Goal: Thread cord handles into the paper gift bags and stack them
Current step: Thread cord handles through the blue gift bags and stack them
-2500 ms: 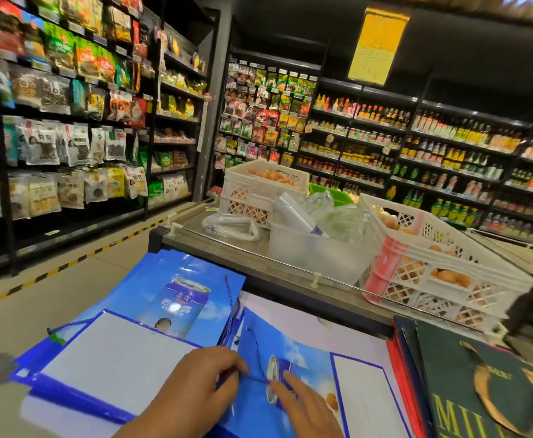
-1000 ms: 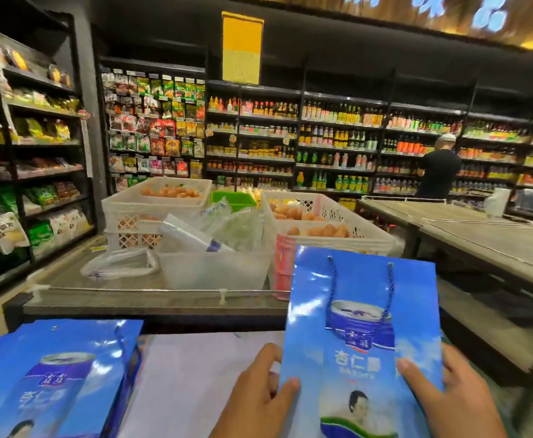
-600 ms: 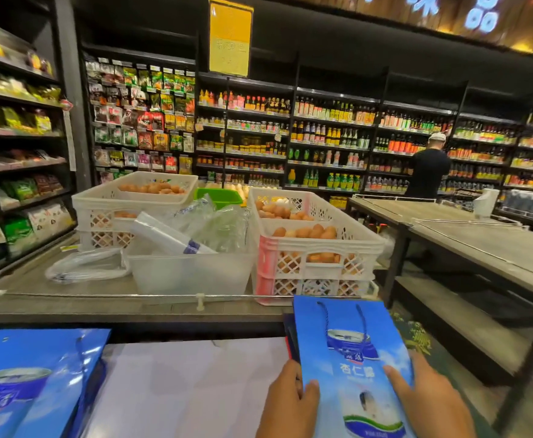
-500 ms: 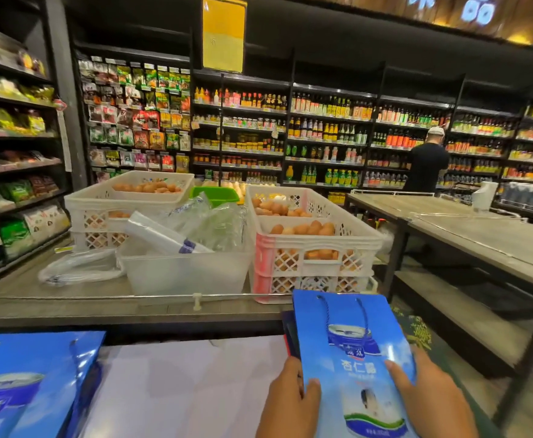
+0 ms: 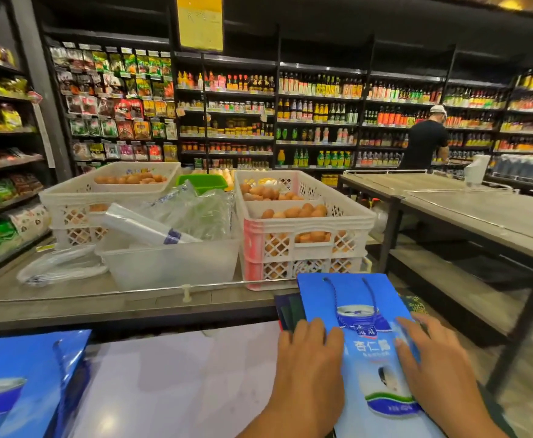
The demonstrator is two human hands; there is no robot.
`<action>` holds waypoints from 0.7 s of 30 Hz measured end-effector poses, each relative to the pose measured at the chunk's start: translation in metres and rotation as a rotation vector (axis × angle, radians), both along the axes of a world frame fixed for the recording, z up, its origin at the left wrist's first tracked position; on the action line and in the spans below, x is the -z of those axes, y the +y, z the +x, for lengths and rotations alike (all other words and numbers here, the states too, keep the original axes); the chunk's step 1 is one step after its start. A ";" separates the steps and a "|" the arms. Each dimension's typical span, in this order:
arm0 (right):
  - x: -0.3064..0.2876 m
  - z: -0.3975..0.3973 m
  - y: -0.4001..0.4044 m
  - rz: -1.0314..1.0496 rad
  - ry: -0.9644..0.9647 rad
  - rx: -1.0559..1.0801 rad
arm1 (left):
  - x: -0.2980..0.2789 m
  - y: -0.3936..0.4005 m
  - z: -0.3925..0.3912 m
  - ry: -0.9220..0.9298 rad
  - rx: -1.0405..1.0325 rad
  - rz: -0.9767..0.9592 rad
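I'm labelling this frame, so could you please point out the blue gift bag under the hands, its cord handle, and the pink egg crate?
Gift bag (image 5: pixel 375 346): head view, printed front panel.
Cord handle (image 5: pixel 331 295): head view, left strand.
Egg crate (image 5: pixel 255 248): head view, pink corner.

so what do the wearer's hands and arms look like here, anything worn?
Both are bare: the left hand and right hand show no gloves, rings or watch, and no markings. The forearms run bare to the bottom edge of the picture, with no sleeve or cuff in view. Fingers look short-nailed and unpainted, though the picture is a little soft there. No cables or straps on either wrist.
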State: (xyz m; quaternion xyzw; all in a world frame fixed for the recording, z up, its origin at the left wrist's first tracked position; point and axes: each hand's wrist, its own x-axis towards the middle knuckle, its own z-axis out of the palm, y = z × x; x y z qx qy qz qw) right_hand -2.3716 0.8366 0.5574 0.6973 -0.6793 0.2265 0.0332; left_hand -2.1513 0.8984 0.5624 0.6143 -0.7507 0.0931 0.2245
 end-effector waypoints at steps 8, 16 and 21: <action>0.017 0.025 0.006 0.127 0.130 -0.240 | 0.023 -0.022 -0.037 -0.109 -0.050 0.234; 0.042 0.024 -0.001 0.125 0.192 -0.201 | 0.059 -0.028 -0.036 -0.018 -0.033 0.123; 0.045 0.024 -0.001 0.124 0.178 -0.209 | 0.067 -0.031 -0.035 -0.003 -0.025 0.150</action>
